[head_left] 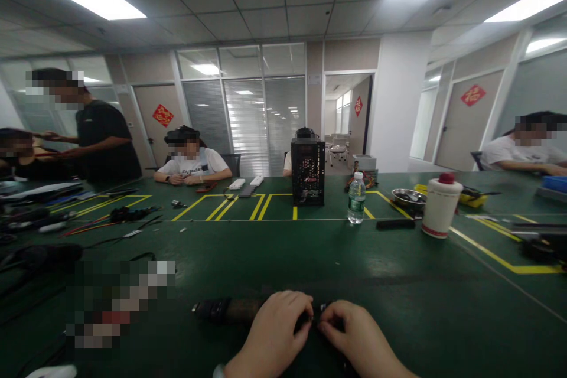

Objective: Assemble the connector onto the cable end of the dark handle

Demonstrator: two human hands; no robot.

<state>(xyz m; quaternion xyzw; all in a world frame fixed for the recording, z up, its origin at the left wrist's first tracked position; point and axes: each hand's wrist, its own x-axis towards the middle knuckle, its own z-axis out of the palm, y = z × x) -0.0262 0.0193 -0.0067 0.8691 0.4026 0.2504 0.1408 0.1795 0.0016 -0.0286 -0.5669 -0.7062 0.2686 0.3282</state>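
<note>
A dark, long cylindrical tool with a brownish body and a small metal tip at its left end lies on the green table in front of me. My left hand is closed round its right end, fingers curled and thumb underneath. Just to the right, my right hand is closed in a pinch on a small dark piece near that end. The fingers mostly hide this piece, and I cannot tell whether it joins the tool. A small gap separates the two hands.
A black computer case, a water bottle, a white bottle with a red cap and a metal bowl stand farther back. Cables and tools crowd the left side. Several people sit or stand round the green table.
</note>
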